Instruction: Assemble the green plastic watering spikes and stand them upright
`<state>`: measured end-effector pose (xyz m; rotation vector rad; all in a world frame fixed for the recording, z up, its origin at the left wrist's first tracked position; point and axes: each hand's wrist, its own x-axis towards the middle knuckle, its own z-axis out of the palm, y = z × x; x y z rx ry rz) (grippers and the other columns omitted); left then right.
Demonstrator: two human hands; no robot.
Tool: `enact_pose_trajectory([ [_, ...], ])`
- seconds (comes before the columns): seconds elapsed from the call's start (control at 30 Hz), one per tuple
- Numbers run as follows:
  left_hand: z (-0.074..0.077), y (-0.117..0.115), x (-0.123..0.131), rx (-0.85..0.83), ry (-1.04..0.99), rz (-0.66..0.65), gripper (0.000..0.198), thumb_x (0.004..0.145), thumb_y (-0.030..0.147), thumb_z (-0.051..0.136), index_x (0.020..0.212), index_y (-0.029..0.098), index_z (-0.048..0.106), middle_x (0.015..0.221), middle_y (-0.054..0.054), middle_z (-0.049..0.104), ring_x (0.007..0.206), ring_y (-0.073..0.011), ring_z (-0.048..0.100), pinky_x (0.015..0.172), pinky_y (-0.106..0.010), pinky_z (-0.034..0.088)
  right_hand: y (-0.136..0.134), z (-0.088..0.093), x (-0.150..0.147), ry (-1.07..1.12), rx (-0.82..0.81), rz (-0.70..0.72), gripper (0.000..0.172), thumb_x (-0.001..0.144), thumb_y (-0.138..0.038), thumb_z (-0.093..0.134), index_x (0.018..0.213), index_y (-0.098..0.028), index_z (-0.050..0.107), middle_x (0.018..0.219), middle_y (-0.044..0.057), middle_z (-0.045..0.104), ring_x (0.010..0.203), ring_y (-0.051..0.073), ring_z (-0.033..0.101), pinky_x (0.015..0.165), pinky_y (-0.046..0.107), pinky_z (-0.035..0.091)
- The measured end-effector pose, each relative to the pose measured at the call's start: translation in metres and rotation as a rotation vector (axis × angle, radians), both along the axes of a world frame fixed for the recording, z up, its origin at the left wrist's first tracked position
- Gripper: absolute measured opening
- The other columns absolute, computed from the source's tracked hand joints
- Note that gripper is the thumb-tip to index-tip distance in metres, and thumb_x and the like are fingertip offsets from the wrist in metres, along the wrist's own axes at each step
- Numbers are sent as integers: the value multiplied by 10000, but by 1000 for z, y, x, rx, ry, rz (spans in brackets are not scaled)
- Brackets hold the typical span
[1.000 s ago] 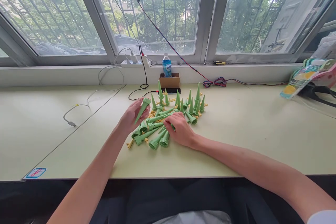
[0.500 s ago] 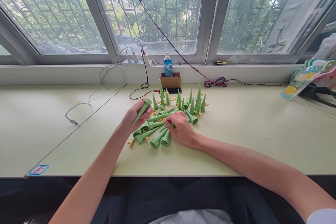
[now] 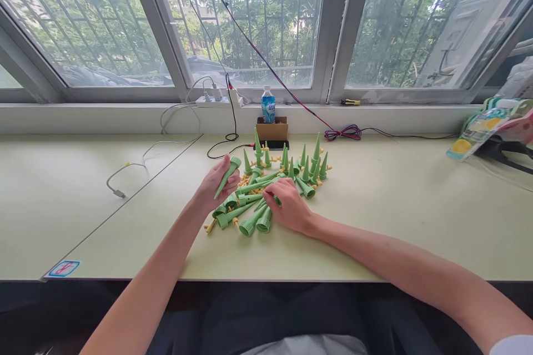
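My left hand is closed around a green plastic watering spike, its wide capped end up and its tip slanting down to the left. My right hand rests at the right side of the pile, fingers curled in; whatever they hold is hidden. Below and between the hands lie several green spikes with hollow ends facing me. Small yellow valve pieces are scattered among them. Behind my right hand, several spikes stand upright, tips up, some with yellow pieces at their bases.
Behind the pile are a phone, a small cardboard box and a blue-labelled bottle. A white cable lies to the left, a coiled red-black cable at the back. Scissors with black handles sit far right.
The view has shifted very slightly. Both hands keep nearly the same pose, with the spike still in my left hand.
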<state>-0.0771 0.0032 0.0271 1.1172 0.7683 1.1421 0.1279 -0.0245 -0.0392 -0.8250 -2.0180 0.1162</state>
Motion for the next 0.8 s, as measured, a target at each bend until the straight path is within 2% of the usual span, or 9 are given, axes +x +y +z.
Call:
enact_pose_trajectory([
  [0.23,-2,-2,0,43,41,36,335,821,469,700,854,208,492,499,75,403,393,-44,330,350,-122,247,-3,5,2,-35,63,18,234,988,-251,421,810,-206,566,753,34,633,758,169,530,843,341,394],
  [0.4,-7,0,-1,60,70,38,306,845,473,669,868,213,511,513,59,459,370,-32,306,343,-124,214,-7,24,4,-136,137,44,254,1000,-248,389,827,-202,569,766,50,634,761,178,518,806,335,392],
  [0.5,-7,-2,-1,72,88,33,301,853,482,658,885,216,521,544,55,489,352,-21,282,329,-134,194,-2,40,1,-213,122,19,268,995,-215,384,793,-189,557,740,52,616,739,173,511,765,320,389],
  [0.67,-6,-3,-2,94,-23,1,315,820,455,706,855,199,524,632,27,531,456,-45,418,376,-140,302,25,60,-13,-396,-25,-54,211,942,-124,426,795,-174,570,722,64,584,632,161,468,574,283,315],
  [0.8,-7,1,-4,91,-114,-1,307,805,420,729,862,194,530,680,11,553,508,-56,450,414,-142,344,59,63,-26,-482,-148,-9,177,884,-55,496,821,-157,625,770,80,629,605,142,492,582,285,305],
])
